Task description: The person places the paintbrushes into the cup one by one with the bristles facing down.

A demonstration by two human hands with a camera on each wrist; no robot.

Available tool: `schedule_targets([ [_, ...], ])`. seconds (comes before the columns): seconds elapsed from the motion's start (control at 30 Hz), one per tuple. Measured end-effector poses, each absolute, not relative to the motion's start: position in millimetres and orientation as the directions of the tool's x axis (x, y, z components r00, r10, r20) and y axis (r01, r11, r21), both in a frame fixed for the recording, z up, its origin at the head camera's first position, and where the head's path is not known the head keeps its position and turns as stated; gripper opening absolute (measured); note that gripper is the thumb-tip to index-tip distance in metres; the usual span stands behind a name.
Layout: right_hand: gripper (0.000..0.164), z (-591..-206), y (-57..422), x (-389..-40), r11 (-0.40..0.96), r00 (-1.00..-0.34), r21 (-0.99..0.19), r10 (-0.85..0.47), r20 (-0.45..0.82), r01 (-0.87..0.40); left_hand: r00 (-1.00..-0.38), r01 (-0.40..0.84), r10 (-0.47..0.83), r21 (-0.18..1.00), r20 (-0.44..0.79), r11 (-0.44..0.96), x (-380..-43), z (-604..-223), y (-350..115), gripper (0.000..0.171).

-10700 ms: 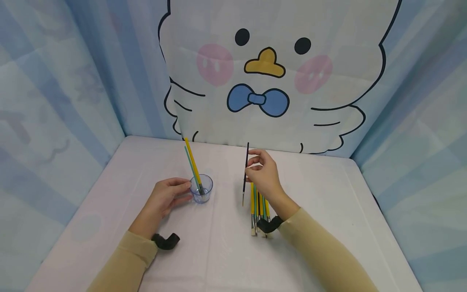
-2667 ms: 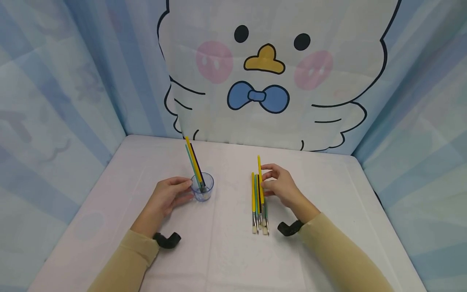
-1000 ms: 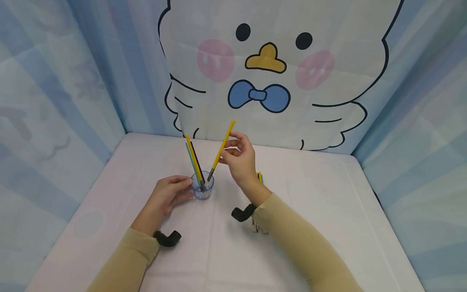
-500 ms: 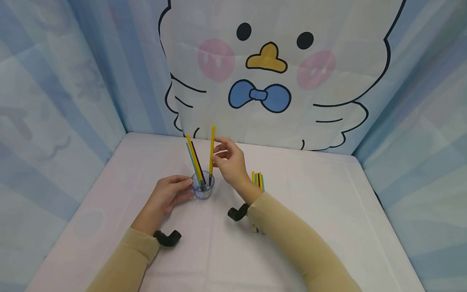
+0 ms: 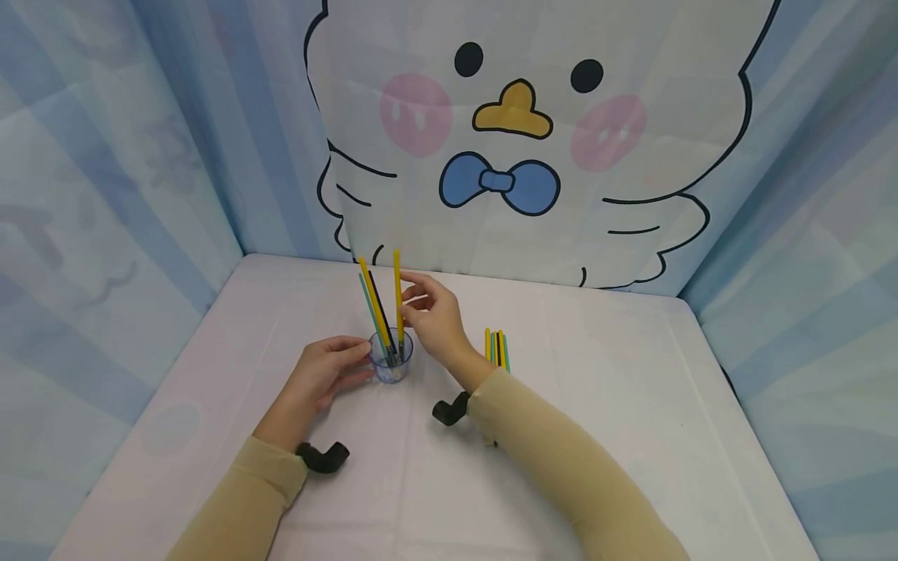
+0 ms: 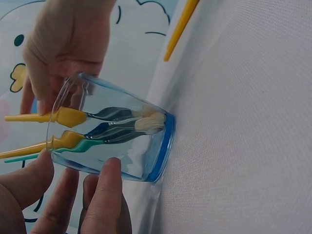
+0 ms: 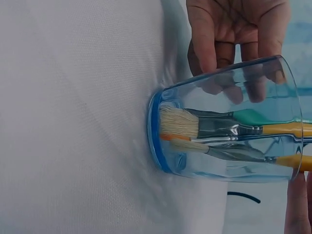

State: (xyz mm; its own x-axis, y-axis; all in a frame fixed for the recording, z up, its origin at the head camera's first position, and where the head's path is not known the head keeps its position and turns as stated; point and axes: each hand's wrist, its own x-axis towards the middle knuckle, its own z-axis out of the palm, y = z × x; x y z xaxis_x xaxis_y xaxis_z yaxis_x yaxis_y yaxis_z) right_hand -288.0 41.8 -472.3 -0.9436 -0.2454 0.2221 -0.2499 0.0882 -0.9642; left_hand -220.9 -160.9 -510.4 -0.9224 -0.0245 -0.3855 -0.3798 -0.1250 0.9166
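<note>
In the head view my left hand [image 5: 330, 370] steadies a clear plastic cup [image 5: 390, 375] from the left, thumb and fingers around its side. My right hand [image 5: 436, 318] pinches the handle of a yellow paintbrush [image 5: 397, 284], which stands nearly upright with its bristles inside the cup. A second yellow paintbrush [image 5: 372, 300], a black one [image 5: 379, 294] and a teal one [image 5: 366, 298] lean left in the cup. Through the clear wall, the right wrist view shows pale bristles [image 7: 179, 122] and one orange tip [image 7: 174, 137] down by the blue base.
Several more paintbrushes [image 5: 498, 347] lie side by side on the white-covered table [image 5: 393, 483], right of the cup and partly hidden by the right sleeve [image 5: 561, 452]. A cartoon-printed curtain [image 5: 505, 234] rises behind the table's far edge.
A black paintbrush went into the cup earlier. Since then my right hand has carried a yellow one left from the row, put its bristles in the cup and tilted it upright.
</note>
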Motion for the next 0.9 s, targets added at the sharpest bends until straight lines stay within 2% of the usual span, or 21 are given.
schedule_targets([
  [0.5, 0.048, -479.0, 34.0, -282.0, 0.191, -0.945, -0.954, -0.275, 0.175, -0.232, -0.923, -0.379, -0.016, 0.917, -0.384, -0.127, -219.7, -509.8, -159.7, 0.042],
  [0.9, 0.045, -485.4, 43.6, -282.5, 0.182, -0.954, -0.962, -0.259, 0.155, -0.205, -0.925, -0.376, -0.015, 0.917, -0.381, -0.133, -218.2, -508.3, -158.1, 0.047],
])
